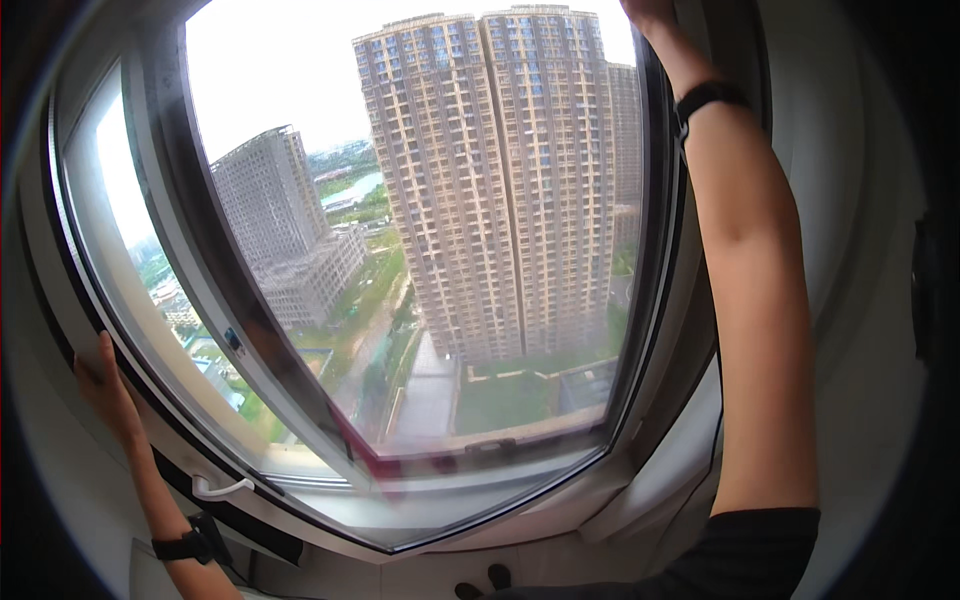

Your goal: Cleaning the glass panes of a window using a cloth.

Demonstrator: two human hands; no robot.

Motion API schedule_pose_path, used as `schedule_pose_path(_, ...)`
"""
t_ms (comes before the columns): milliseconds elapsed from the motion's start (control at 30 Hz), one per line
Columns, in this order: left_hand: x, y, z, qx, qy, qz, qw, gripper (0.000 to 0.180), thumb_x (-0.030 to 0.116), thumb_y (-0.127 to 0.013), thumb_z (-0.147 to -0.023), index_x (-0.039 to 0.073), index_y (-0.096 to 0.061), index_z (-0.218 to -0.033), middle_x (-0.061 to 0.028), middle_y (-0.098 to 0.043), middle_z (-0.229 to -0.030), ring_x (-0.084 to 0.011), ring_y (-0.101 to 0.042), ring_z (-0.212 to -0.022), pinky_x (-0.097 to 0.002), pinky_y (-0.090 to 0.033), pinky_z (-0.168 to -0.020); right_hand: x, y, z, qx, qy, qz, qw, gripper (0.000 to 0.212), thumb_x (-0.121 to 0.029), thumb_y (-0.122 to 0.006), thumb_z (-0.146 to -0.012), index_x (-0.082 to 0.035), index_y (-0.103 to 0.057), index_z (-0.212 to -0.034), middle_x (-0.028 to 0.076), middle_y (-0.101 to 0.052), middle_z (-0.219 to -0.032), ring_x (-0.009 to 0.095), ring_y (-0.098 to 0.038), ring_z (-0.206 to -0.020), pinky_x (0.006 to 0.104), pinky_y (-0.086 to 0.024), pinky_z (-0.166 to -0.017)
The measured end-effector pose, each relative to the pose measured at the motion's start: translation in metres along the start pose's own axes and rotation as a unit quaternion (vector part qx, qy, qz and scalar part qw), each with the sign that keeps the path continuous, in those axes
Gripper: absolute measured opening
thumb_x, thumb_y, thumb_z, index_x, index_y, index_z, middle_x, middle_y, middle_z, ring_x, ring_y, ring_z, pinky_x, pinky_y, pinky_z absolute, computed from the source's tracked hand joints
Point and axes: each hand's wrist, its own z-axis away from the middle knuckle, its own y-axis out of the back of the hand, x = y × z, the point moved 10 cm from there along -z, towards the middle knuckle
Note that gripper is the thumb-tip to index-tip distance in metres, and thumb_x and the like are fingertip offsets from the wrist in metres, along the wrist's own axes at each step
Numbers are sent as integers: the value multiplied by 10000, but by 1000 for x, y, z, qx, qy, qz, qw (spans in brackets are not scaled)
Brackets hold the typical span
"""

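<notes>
A window sash with a pale frame and dark seal stands swung inward in front of me. My left hand is at its left edge, low down, with the thumb up along the frame and the other fingers curled round the edge. Below that hand a white window handle sticks out from the sash. My right arm reaches up along the right side of the window. At the top edge of the picture my right hand is by the dark window frame, its fingers cut off from view.
Tall buildings and green ground lie outside, far below. A blurred red patch shows low on the glass. A thin dark cable hangs at the right. My dark shoes are on the pale floor.
</notes>
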Motion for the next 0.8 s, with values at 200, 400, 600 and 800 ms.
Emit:
schedule_pose_path(200,17,-7,4,12,-28,10,999,554,467,-589,-798,-51,-570,-994,-149,-594,-984,-255,-565,-915,-339,-424,-805,-28,40,80,-55,-242,-361,899,442,-97,-427,-871,-51,-326,-1298,4,-400,-988,47,-369,-655,178,-357,-538)
schedule_pose_path(400,37,-6,7,16,-13,21,1000,691,567,-611,-732,-79,-564,-974,-193,-582,-957,-288,-570,-887,-374,-455,-766,-11,49,163,-96,-179,-33,979,491,-367,-441,-873,-28,-427,-1227,202,-439,-1225,354,-392,-1157,424,-311,-985)
schedule_pose_path(600,44,0,3,45,-48,12,998,677,606,-623,-691,-54,-598,-842,-155,-613,-777,-243,-599,-723,-347,-478,-669,-122,76,114,-49,-117,76,989,456,-349,-425,-883,-18,-445,-1197,204,-467,-1166,350,-440,-1051,424,-333,-930)
schedule_pose_path(800,42,-10,5,2,-52,34,998,590,559,-635,-712,-29,-620,-742,-121,-616,-638,-234,-614,-568,-345,-494,-543,-255,77,58,-64,-150,-40,986,503,-299,-425,-854,-5,-387,-1261,196,-373,-1287,391,-297,-1219,479,-218,-1016)
